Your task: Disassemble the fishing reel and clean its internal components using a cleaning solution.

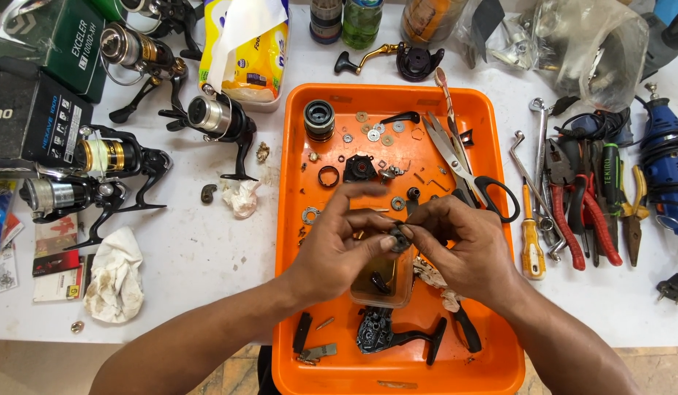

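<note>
Over an orange tray (pixel 291 241) both my hands meet on one small dark round reel part (pixel 400 238). My left hand (pixel 339 245) pinches it between thumb and fingertips. My right hand (pixel 467 249) grips it from the other side. Under the hands sits a small clear tub (pixel 383 281) with dark liquid. The tray also holds a spool (pixel 319 119), scissors (pixel 463 172), a black reel body with handle (pixel 386 333), and several washers and small parts.
Several fishing reels (pixel 215 121) lie on the white table at the left, with crumpled tissues (pixel 116 274) and boxes. Pliers, wrenches and screwdrivers (pixel 573 205) lie right of the tray, a blue rotary tool (pixel 664 168) beyond. Bottles and bags stand at the back.
</note>
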